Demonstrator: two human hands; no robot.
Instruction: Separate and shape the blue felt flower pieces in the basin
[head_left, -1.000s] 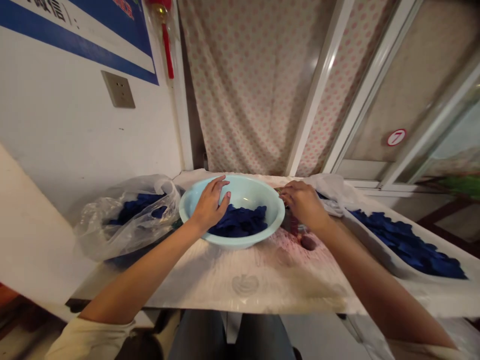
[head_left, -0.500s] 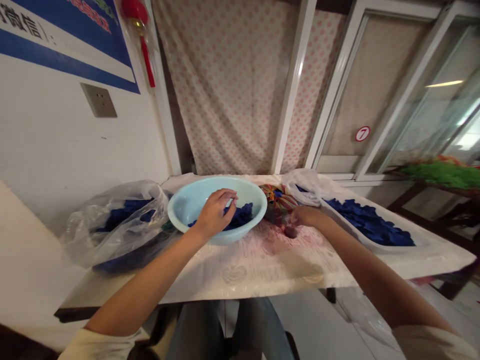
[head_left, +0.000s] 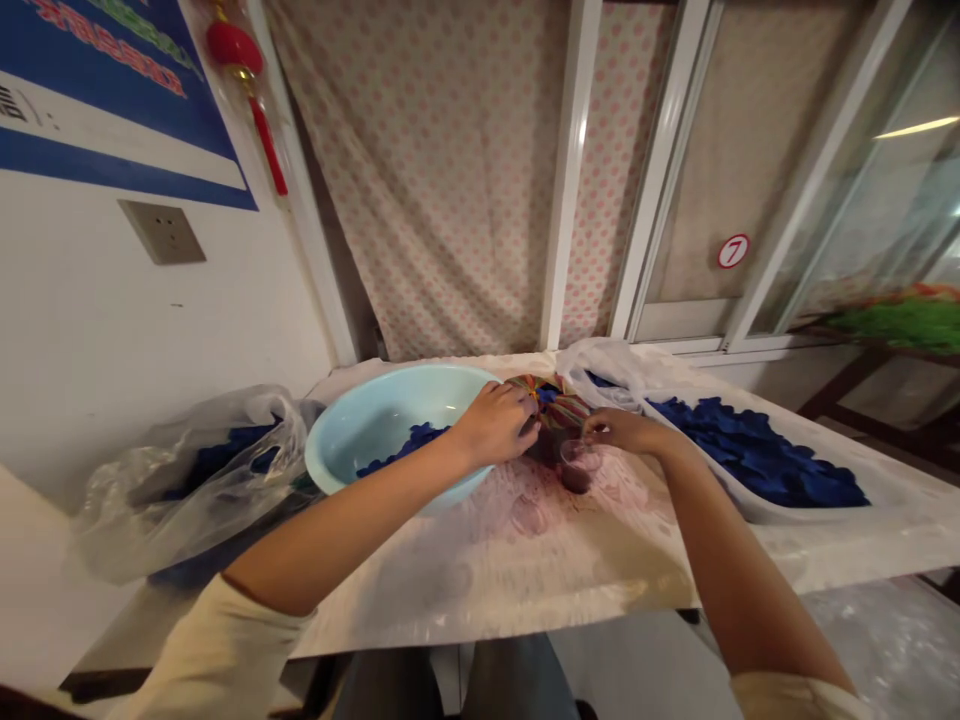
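Note:
My left hand (head_left: pixel 501 422) is over the right rim of a light-blue plastic basin (head_left: pixel 324 455), its fingers curled; anything in them is hidden. Blue petal-like pieces (head_left: pixel 405 448) lie inside the basin. My right hand (head_left: pixel 628 432) has its thumb and fingertips pinched together at the upper right of a small clear cup (head_left: pixel 576 472) with dark reddish contents. What the pinch holds is too small to make out. Behind both hands sits a striped, multicoloured round item (head_left: pixel 559 400) with a bit of blue on it.
To the right, a white tray (head_left: pixel 739 500) holds a heap of blue pieces (head_left: pixel 757 450). A white plastic bag (head_left: pixel 611 365) lies behind it. On the left is a clear plastic bag (head_left: pixel 127 510) with blue pieces. Pinkish stains mark the white tablecloth (head_left: pixel 420 590). A curtained window stands behind.
My left hand has moved right, from above the basin's middle to its right rim. My right hand stays by the cup, which now shows more fully. The view has shifted slightly.

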